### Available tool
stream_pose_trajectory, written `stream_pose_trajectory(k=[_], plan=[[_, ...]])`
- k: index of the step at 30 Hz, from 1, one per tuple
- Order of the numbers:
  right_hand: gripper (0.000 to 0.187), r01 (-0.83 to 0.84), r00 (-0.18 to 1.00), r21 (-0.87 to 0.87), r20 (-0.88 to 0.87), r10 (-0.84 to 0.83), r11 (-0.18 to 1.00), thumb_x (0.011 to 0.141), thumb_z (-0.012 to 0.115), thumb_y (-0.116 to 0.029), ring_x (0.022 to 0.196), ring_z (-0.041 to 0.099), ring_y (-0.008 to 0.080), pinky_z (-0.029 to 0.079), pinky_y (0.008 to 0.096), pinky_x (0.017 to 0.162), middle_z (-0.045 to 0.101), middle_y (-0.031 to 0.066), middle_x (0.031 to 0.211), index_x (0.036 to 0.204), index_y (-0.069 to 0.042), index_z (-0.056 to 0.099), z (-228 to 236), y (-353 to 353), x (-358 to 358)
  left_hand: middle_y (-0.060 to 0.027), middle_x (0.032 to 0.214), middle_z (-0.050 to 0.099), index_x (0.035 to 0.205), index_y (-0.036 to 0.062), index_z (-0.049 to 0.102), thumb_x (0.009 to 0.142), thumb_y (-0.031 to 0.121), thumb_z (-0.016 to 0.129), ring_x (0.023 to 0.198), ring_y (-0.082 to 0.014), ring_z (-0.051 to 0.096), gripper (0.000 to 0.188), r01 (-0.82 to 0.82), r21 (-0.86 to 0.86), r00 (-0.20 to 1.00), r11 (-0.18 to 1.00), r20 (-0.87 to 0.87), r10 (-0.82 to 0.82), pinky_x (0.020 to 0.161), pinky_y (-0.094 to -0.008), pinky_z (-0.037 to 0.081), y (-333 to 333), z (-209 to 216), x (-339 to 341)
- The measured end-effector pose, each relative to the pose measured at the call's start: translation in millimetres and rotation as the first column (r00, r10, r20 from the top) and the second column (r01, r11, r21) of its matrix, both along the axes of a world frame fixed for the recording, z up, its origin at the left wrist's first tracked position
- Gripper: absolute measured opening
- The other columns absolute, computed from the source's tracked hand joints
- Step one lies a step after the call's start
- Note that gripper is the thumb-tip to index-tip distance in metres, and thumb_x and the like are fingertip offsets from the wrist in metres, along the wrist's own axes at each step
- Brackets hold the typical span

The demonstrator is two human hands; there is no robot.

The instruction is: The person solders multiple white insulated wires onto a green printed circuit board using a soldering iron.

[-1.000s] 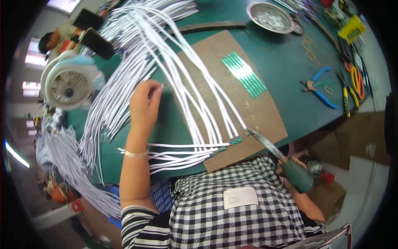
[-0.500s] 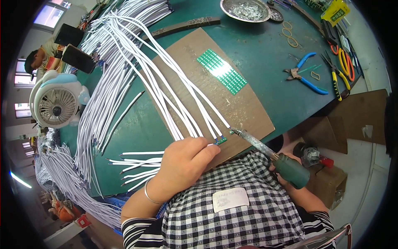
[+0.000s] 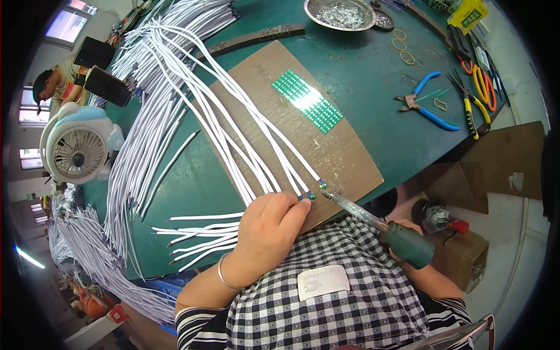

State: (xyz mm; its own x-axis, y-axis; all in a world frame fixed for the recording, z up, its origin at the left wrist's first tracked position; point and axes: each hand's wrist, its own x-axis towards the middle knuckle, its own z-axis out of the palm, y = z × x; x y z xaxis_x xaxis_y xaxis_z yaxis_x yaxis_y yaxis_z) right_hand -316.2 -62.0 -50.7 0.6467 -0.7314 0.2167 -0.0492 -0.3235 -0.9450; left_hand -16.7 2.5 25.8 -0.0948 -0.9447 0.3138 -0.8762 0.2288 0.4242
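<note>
My left hand (image 3: 271, 226) lies closed over the ends of several white cables (image 3: 249, 154), its thumb and fingers pressed together beside a small green circuit board (image 3: 311, 196). More cable ends stick out to its left. My right hand (image 3: 399, 258) is wrapped round the green handle of a soldering iron (image 3: 357, 212), partly hidden behind it. The iron's tip is close to another small green board at the end of the rightmost cable; contact cannot be made out. Underneath is a brown board (image 3: 344, 157), bearing a green perforated circuit panel (image 3: 307, 101).
A metal bowl of shiny bits (image 3: 341, 14) stands at the back. Blue-handled pliers (image 3: 415, 104) and yellow-handled pliers (image 3: 471, 108) lie right. Cable bundles (image 3: 140, 146) and a fan (image 3: 79, 151) are left. Another person (image 3: 58, 84) sits at the far left.
The iron's tip has moved slightly toward me, away from the rightmost cable end. My left thumb has shifted a little right, nearer the small board. The whole view has drifted slightly.
</note>
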Motion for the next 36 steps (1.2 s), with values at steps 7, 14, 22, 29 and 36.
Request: stream_pose_trajectory(k=[7, 14, 22, 29, 36], plan=[[0.022, -0.035, 0.998, -0.145, -0.063, 0.026, 0.989, 0.079, 0.069, -0.018, 0.083, 0.066, 0.0284, 0.052, 0.0367, 0.074, 0.066, 0.0109, 0.092, 0.095, -0.003, 0.063, -5, 1, 2, -0.0077, 0.081, 0.057, 0.09, 0.0029, 0.066, 0.068, -0.002, 0.068, 0.071, -0.0247, 0.057, 0.023, -0.008, 0.008, 1.0, 1.0, -0.013, 0.008, 0.06, -0.0351, 0.046, 0, -2, 0], [0.024, -0.103, 0.994, -0.088, -0.042, 0.099, 0.991, 0.078, 0.07, -0.017, 0.085, 0.065, 0.0289, 0.052, 0.0369, 0.075, 0.065, 0.0113, 0.095, 0.095, -0.003, 0.063, -16, 2, -3, -0.0077, 0.082, 0.057, 0.092, 0.0033, 0.066, 0.068, -0.002, 0.069, 0.072, -0.0245, 0.057, 0.025, -0.001, 0.02, 1.0, 1.0, -0.028, 0.002, 0.062, -0.0354, 0.047, 0, -3, 1], [0.03, -0.134, 0.99, -0.138, 0.014, 0.138, 0.981, 0.077, 0.073, -0.016, 0.085, 0.065, 0.0291, 0.052, 0.0371, 0.076, 0.064, 0.0122, 0.097, 0.1, -0.001, 0.06, -27, 0, -8, -0.0064, 0.082, 0.058, 0.092, 0.0025, 0.065, 0.067, 0.001, 0.066, 0.072, -0.0232, 0.056, 0.025, 0.033, 0.041, 0.999, 0.999, -0.013, -0.032, 0.062, -0.034, 0.045, 0, -5, 3], [0.027, -0.084, 0.996, -0.224, -0.042, 0.076, 0.971, 0.077, 0.073, -0.013, 0.084, 0.065, 0.0287, 0.053, 0.0366, 0.073, 0.064, 0.0122, 0.095, 0.099, -0.002, 0.061, -30, 2, -6, -0.0063, 0.083, 0.058, 0.092, 0.0025, 0.065, 0.068, 0.001, 0.065, 0.072, -0.0227, 0.056, 0.025, 0.035, 0.034, 0.999, 0.999, -0.024, -0.034, 0.062, -0.0338, 0.045, 0, -5, 3], [0.029, -0.067, 0.997, -0.188, -0.046, 0.059, 0.98, 0.077, 0.075, -0.012, 0.082, 0.065, 0.028, 0.053, 0.0351, 0.073, 0.064, 0.0128, 0.096, 0.099, -0.001, 0.061, -25, 2, -4, -0.0065, 0.085, 0.057, 0.094, 0.0032, 0.064, 0.071, 0.005, 0.062, 0.075, -0.0231, 0.057, 0.023, 0.043, 0.046, 0.999, 0.998, -0.004, -0.043, 0.064, -0.0336, 0.046, 2, -6, 4]])
